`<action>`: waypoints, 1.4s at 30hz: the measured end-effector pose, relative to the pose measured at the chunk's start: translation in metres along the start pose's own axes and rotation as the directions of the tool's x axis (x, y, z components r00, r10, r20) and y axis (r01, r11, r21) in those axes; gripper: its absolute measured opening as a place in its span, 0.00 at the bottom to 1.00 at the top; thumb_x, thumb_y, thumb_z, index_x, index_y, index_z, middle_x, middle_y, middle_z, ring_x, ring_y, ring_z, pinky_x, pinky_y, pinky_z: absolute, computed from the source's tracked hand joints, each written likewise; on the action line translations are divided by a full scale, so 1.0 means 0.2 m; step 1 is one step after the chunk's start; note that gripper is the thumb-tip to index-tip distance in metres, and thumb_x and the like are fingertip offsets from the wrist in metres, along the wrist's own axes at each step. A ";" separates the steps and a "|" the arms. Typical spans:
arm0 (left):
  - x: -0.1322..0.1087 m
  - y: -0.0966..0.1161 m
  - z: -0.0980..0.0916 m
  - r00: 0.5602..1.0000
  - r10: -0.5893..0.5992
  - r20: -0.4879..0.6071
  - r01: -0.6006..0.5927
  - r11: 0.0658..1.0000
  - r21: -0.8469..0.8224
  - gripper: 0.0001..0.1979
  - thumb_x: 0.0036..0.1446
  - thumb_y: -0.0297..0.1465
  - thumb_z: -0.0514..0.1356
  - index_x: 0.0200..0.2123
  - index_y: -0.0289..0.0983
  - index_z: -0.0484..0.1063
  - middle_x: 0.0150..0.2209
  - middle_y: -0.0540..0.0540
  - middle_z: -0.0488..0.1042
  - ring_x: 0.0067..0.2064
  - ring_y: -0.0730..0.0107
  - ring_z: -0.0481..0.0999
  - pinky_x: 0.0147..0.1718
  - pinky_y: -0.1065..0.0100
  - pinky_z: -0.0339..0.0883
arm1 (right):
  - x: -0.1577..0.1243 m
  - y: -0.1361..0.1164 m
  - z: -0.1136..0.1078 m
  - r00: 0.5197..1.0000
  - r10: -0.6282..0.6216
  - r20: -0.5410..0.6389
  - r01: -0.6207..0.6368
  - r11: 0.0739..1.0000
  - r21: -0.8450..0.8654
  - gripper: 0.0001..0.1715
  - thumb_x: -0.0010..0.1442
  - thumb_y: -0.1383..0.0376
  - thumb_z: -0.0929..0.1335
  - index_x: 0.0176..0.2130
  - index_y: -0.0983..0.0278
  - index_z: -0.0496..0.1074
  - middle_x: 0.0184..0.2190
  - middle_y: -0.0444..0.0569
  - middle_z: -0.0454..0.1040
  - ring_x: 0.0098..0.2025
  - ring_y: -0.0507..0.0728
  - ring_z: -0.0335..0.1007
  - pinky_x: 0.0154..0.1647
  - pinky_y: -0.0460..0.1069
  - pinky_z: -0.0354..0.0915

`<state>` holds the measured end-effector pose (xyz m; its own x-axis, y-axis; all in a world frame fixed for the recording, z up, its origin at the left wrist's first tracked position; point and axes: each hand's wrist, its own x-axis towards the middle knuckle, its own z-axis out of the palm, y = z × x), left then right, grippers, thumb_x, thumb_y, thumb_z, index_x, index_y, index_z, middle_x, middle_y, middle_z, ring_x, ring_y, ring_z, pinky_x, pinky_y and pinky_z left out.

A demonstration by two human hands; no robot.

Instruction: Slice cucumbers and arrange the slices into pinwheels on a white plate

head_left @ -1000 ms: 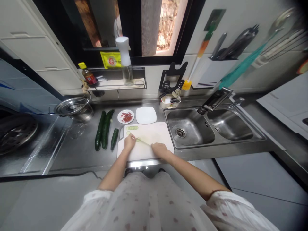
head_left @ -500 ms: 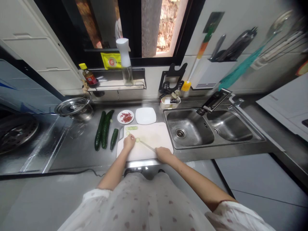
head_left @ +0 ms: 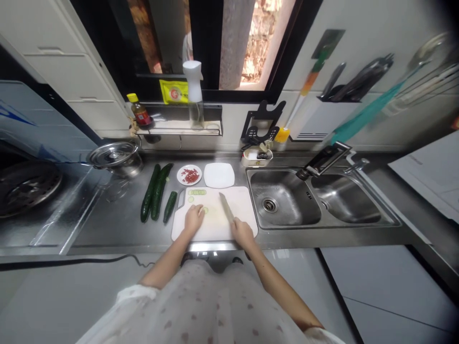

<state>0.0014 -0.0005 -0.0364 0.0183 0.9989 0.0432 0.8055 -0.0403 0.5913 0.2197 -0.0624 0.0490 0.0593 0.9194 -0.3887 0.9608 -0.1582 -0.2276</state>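
My right hand (head_left: 243,232) is wrapped round the handle of a knife (head_left: 226,207), whose blade points away from me over the white cutting board (head_left: 215,231). At the board's left half, my left hand (head_left: 194,219) has its fingertips pinched at the edge of a cucumber slice (head_left: 205,210). Farther back on the board lies a short row of overlapping cucumber slices (head_left: 197,192), with a single slice (head_left: 191,199) just in front of it. Left of the board rest a cut piece of cucumber (head_left: 170,207) and two long cucumbers (head_left: 149,193).
Behind the board stand a small plate with chopped red bits (head_left: 180,178) and a white square plate (head_left: 219,175). A double sink (head_left: 287,221) adjoins on the right. A lidded steel pot (head_left: 126,165) is at the left, and a shelf holds a spray bottle (head_left: 194,88).
The knife has swung away from the slice and now points up the board. My left hand has come nearer, to the slice. The view has shifted slightly.
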 end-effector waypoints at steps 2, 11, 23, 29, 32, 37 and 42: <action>0.00 0.01 0.00 1.000 0.016 0.003 -0.016 1.000 0.007 0.15 0.60 0.32 0.54 0.47 0.35 0.74 0.40 0.42 0.73 0.44 0.63 0.72 0.46 0.65 0.63 | 0.02 0.00 -0.01 0.999 0.032 0.000 -0.032 0.999 0.009 0.22 0.70 0.60 0.52 0.50 0.65 0.68 0.38 0.54 0.77 0.42 0.57 0.73 0.37 0.46 0.58; 0.02 0.07 -0.03 0.992 -0.107 0.063 0.106 0.994 0.017 0.10 0.58 0.29 0.55 0.39 0.37 0.75 0.39 0.44 0.73 0.42 0.65 0.72 0.44 0.68 0.62 | 0.06 0.01 -0.01 0.999 0.048 -0.007 -0.048 0.999 -0.017 0.22 0.70 0.61 0.52 0.51 0.65 0.68 0.39 0.55 0.78 0.43 0.56 0.74 0.37 0.46 0.59; 0.07 0.08 -0.06 0.963 -0.257 0.084 0.267 0.951 -0.157 0.03 0.54 0.28 0.60 0.31 0.37 0.74 0.31 0.49 0.76 0.34 0.71 0.73 0.33 0.73 0.60 | 0.06 0.00 0.01 1.000 0.019 -0.015 -0.020 0.998 -0.055 0.21 0.70 0.62 0.52 0.47 0.65 0.68 0.36 0.53 0.78 0.40 0.55 0.74 0.34 0.45 0.57; 0.14 0.01 -0.13 0.939 -0.344 -0.019 0.337 0.928 -0.161 0.04 0.53 0.31 0.61 0.30 0.37 0.74 0.30 0.48 0.77 0.32 0.70 0.74 0.32 0.73 0.60 | 0.06 0.01 0.02 1.000 0.006 -0.013 -0.007 0.999 -0.054 0.20 0.70 0.62 0.52 0.46 0.64 0.67 0.35 0.53 0.77 0.40 0.55 0.74 0.34 0.46 0.57; 0.18 -0.02 -0.16 0.924 -0.379 -0.055 0.371 0.921 -0.114 0.05 0.54 0.30 0.60 0.31 0.37 0.75 0.31 0.47 0.77 0.33 0.69 0.75 0.33 0.72 0.61 | 0.05 0.00 0.01 1.000 0.015 0.003 -0.015 0.998 -0.066 0.20 0.70 0.62 0.52 0.47 0.64 0.67 0.36 0.53 0.77 0.40 0.55 0.74 0.35 0.46 0.57; 0.22 -0.05 -0.19 0.902 -0.423 -0.082 0.423 0.906 -0.021 0.08 0.55 0.27 0.56 0.33 0.38 0.76 0.32 0.46 0.78 0.35 0.67 0.75 0.34 0.72 0.62 | 0.05 0.00 0.01 1.000 0.012 0.001 -0.012 0.997 -0.071 0.20 0.70 0.62 0.52 0.47 0.64 0.67 0.36 0.53 0.78 0.40 0.56 0.74 0.35 0.46 0.57; 0.23 -0.07 -0.21 0.900 -0.425 -0.097 0.431 0.901 0.048 0.09 0.55 0.26 0.55 0.34 0.37 0.77 0.32 0.43 0.79 0.37 0.63 0.76 0.35 0.71 0.62 | 0.06 0.01 0.01 1.000 0.013 0.012 -0.012 0.997 -0.077 0.20 0.70 0.61 0.52 0.48 0.64 0.66 0.36 0.53 0.77 0.40 0.55 0.74 0.35 0.46 0.57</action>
<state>-0.0331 0.0449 -0.0091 -0.3834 0.9137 -0.1345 0.7621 0.3953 0.5127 0.2210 -0.0519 0.0411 0.0684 0.9129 -0.4023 0.9781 -0.1408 -0.1532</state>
